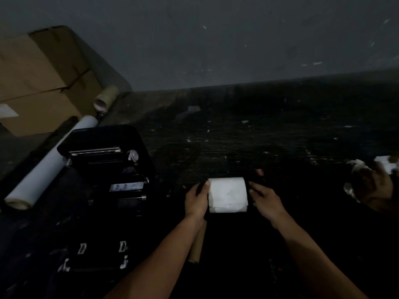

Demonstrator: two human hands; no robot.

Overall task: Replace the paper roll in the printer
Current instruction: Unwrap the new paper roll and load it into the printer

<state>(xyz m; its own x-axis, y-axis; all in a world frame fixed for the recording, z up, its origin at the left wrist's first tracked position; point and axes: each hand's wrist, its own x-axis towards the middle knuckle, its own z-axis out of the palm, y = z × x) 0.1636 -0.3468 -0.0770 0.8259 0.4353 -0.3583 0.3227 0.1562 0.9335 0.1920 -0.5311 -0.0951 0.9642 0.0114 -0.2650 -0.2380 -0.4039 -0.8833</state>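
A white paper roll (227, 194) lies sideways low in the middle of the dim scene, held between both hands. My left hand (197, 200) grips its left end and my right hand (266, 199) grips its right end, where a dark spindle end seems to stick out. The black printer (108, 167) stands to the left with its lid raised and its roll bay exposed. A brown cardboard core (197, 244) lies under my left forearm.
A long white roll (49, 162) lies left of the printer. A cardboard box (41, 80) and a tape roll (105, 98) sit at the back left by the wall. Another person's hand (373, 186) with crumpled paper is at the right edge. The dark surface is littered with scraps.
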